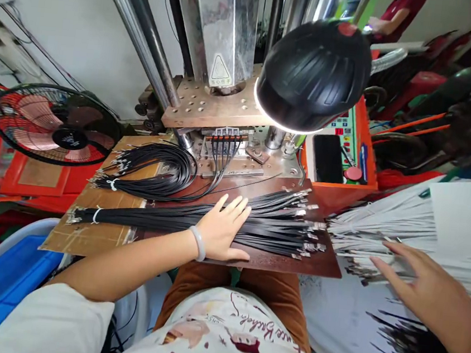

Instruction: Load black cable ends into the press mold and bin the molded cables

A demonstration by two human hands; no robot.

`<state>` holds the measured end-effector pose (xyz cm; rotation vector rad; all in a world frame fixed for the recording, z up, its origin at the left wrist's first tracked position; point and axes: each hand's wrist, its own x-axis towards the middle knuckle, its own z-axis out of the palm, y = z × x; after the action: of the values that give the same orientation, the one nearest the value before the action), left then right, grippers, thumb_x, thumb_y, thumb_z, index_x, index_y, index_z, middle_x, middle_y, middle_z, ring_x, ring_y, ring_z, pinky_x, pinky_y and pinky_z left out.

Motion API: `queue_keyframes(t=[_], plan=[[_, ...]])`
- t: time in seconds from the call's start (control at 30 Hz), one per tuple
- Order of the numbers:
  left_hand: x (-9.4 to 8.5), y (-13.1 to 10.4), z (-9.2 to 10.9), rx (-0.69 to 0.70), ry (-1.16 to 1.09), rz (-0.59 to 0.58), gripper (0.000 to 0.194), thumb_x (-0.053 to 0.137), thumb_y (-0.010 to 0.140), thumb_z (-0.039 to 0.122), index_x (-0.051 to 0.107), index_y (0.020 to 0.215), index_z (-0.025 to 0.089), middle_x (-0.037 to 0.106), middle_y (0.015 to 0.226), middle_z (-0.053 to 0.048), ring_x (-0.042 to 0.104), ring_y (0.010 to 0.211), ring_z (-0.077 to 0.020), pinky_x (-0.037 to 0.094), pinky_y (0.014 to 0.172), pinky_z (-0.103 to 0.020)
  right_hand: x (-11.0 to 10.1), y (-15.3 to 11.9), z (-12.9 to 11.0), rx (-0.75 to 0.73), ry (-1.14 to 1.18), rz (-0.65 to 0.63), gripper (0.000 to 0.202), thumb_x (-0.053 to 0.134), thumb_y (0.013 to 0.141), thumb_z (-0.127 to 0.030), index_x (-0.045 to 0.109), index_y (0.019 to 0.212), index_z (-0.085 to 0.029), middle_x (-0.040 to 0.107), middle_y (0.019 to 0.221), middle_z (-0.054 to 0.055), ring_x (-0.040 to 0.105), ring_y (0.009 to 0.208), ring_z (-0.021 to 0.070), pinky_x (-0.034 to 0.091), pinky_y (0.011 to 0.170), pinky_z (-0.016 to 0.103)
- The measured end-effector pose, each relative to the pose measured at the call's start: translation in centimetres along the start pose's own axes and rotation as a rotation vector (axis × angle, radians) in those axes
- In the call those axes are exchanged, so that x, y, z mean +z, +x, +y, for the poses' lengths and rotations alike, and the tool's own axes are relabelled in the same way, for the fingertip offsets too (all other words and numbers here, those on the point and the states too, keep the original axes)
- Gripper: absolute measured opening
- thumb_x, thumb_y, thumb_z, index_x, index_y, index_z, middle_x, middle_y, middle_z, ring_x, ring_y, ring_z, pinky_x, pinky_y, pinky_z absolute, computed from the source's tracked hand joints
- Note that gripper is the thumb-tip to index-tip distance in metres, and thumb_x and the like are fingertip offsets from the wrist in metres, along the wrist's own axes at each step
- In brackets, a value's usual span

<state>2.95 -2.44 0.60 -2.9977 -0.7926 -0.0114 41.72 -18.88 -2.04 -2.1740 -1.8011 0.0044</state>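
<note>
My left hand (224,228) lies flat with fingers spread on a long bundle of black flat cables (159,220). The bundle has metal connector ends at the right and a white tie near its left end. My right hand (422,277) hovers at the right, thumb and forefinger apart, by the tips of a pile of white cables (395,218). Its other fingers are partly hidden. Behind the left hand, a coiled bundle of black cables (177,173) rests on cardboard. Several black cable ends (224,141) sit in the press fixture (231,162).
A metal press (213,109) with upright columns stands ahead, a black lamp (313,75) in front of it. An orange tray (368,157) holds a phone (327,158) and pens. At left are a fan (69,137) and a blue bin (0,286). A person (397,16) is behind.
</note>
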Motion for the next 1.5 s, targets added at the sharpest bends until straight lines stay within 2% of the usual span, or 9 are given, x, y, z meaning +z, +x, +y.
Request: queue_keyframes(t=[0.17,0.27,0.5,0.7,0.8,0.93,1.1,1.27,1.5], plan=[[-0.2,-0.1,0.5,-0.154,0.028,0.005,0.107,0.036,0.078,0.084,0.031,0.148,0.003,0.020,0.156,-0.026,0.016,0.147,-0.0394,0.011,0.117,-0.062,-1.3,0.3,-0.4,0.226,0.065,0.025,0.052,0.039,0.085,-0.068,0.057,0.111,-0.026,0.065,0.116,0.011,0.065,0.073,0.0302,0.050,0.087,0.050],[-0.3,0.0,0.8,-0.089,0.017,-0.001,0.107,0.034,0.077,0.085,0.032,0.148,0.006,0.022,0.157,-0.023,0.017,0.147,-0.0380,0.008,0.118,-0.060,-2.0,1.2,-1.8,0.161,0.084,0.076,0.050,0.040,0.086,-0.067,0.057,0.113,-0.028,0.065,0.117,0.008,0.062,0.064,0.0252,0.050,0.085,0.046],[-0.1,0.6,0.4,-0.177,-0.065,-0.115,0.117,0.037,0.073,0.088,0.026,0.149,0.000,0.022,0.155,-0.029,0.017,0.147,-0.0403,0.019,0.118,-0.054,-4.3,7.8,-7.0,-0.208,0.154,0.202,0.036,0.042,0.094,-0.049,0.063,0.107,-0.023,0.068,0.109,0.007,0.064,0.098,0.0251,0.047,0.092,0.036],[-0.3,-0.2,1.5,-0.142,-0.103,-0.075,0.106,0.037,0.078,0.084,0.027,0.150,0.006,0.020,0.157,-0.025,0.018,0.147,-0.0387,0.015,0.117,-0.061,-0.2,17.1,-16.4,-0.841,0.027,-0.069,0.031,0.038,0.097,-0.025,0.067,0.100,-0.014,0.067,0.099,0.012,0.063,0.092,0.0242,0.051,0.083,0.038],[-0.8,-0.1,0.6,-0.144,-0.201,-0.033,0.094,0.041,0.084,0.076,0.027,0.150,0.010,0.022,0.158,-0.021,0.022,0.146,-0.0347,0.020,0.118,-0.058,2.6,19.9,-20.4,-0.862,-0.282,-0.125,0.029,0.038,0.095,-0.015,0.065,0.101,-0.008,0.063,0.100,0.016,0.062,0.089,0.0270,0.048,0.076,0.038],[-2.2,0.4,-2.1,-0.318,-0.272,-0.016,0.043,0.037,0.099,0.034,0.049,0.134,0.011,0.052,0.136,-0.015,0.048,0.128,-0.0241,0.039,0.110,-0.039,4.4,21.3,-21.7,-0.887,-0.355,-0.176,0.024,0.040,0.093,-0.011,0.064,0.098,-0.009,0.060,0.100,0.015,0.061,0.087,0.0252,0.045,0.075,0.035],[-3.5,1.8,-3.9,-0.331,-0.268,-0.231,0.030,0.053,0.093,0.035,0.058,0.114,0.016,0.060,0.116,-0.011,0.062,0.105,-0.0268,0.051,0.089,-0.038,3.2,19.4,-17.8,-0.832,-0.301,-0.161,0.014,0.051,0.091,-0.021,0.062,0.091,-0.014,0.059,0.091,0.012,0.058,0.083,0.0251,0.045,0.075,0.036],[-4.4,3.2,-4.6,-0.308,-0.350,-0.464,0.025,0.056,0.090,0.039,0.064,0.097,0.016,0.069,0.097,-0.010,0.066,0.094,-0.0245,0.048,0.079,-0.031,2.2,12.1,-15.6,-0.537,0.074,0.173,0.028,0.049,0.095,-0.032,0.061,0.109,-0.011,0.064,0.103,0.015,0.058,0.099,0.0293,0.047,0.088,0.043],[-5.0,4.0,-5.3,-0.300,-0.411,-0.578,0.024,0.062,0.085,0.039,0.062,0.077,0.016,0.065,0.075,-0.003,0.058,0.069,-0.0158,0.034,0.059,-0.026,4.2,3.5,-15.2,-0.686,0.144,0.121,0.040,0.053,0.096,-0.029,0.052,0.131,-0.009,0.057,0.132,0.018,0.048,0.129,0.0298,0.039,0.108,0.049]])
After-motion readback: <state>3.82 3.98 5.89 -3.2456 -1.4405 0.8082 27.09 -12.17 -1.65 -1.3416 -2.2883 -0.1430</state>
